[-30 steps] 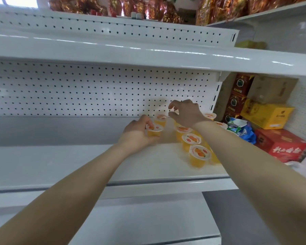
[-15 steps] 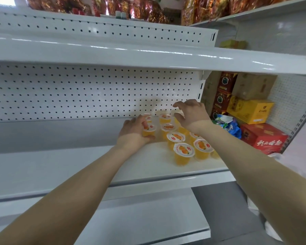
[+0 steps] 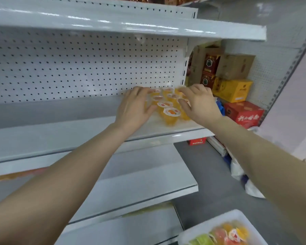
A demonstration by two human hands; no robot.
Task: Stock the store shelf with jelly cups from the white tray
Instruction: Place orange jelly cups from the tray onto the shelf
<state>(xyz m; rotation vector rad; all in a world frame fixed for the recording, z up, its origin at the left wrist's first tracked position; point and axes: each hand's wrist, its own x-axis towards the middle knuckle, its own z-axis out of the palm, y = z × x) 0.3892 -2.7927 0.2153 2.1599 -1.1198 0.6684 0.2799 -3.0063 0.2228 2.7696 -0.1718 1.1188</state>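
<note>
The shelf [image 3: 51,135] runs across with a pegboard [image 3: 69,68] behind it. The left hand [image 3: 133,110] lies at the left flank of the cups [image 3: 170,113], its fingers [image 3: 140,91] nearly straight and reaching toward the back, thumb close against the front cups. The cups stand in a tight cluster at the shelf's right end, orange jelly under white foil lids; motion blur hides their count. The right hand [image 3: 200,105] brackets the cluster from the other side, fingers loosely spread above the lids and seemingly gripping nothing. Boxes [image 3: 231,90] sit beyond on a neighbouring shelf. Down at the lower right, the tray [image 3: 207,225] holds more cups in several colours.

These cups look light and small, with thin plastic walls that would give under a hard squeeze and a peel-off lid that could tear. They are likely smooth and a little slippery, and prone to tipping when nudged. Take hold at the wall just under the rim, or push low on the wall.
</note>
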